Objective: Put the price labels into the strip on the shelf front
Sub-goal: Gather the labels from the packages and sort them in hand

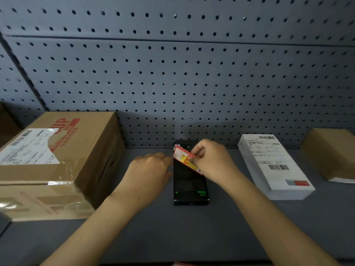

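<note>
Head view: the right hand point(212, 160) pinched a red-and-yellow label point(186, 159) above a black box point(189, 186) on the shelf point(192, 231). The left hand point(151, 169) lay knuckles-up, touching the box's left edge; whether it gripped anything could not be told.

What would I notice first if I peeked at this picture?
Probably the bright red and yellow price label, pinched in the right hand over a black box in the middle of the shelf. Then the big cardboard box on the left and the white box on the right.
</note>
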{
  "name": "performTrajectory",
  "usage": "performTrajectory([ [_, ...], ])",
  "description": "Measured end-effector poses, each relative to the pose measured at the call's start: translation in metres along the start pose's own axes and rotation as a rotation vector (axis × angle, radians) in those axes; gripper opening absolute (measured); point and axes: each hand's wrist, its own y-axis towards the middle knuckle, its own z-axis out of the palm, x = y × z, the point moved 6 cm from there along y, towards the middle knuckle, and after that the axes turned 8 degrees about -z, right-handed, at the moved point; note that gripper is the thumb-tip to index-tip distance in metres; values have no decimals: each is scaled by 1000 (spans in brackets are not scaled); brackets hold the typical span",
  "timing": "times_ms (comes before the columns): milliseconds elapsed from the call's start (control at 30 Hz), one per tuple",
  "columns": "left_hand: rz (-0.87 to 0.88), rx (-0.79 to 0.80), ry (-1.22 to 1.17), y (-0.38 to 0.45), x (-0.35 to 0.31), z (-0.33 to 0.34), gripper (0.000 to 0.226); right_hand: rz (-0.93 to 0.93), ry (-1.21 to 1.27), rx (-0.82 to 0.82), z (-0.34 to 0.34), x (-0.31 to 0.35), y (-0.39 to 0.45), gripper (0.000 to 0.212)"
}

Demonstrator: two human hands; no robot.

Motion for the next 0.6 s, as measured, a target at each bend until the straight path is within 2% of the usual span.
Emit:
performTrajectory([
  [167, 59, -6, -64, -12, -26, -17, 30, -26, 25, -63, -26, -11, -36, 17],
  [233, 74, -4, -73, -19, -37, -23, 29, -43, 31, -47, -34, -19, -51, 12],
  [333, 79, -3, -64, -30, -61, -30, 28, -85, 28, -32, -49, -33, -74, 18],
  [600, 35, -18, -52, -63, -165, -36, 29, -129, 90, -13, -108, -93, -140, 12],
])
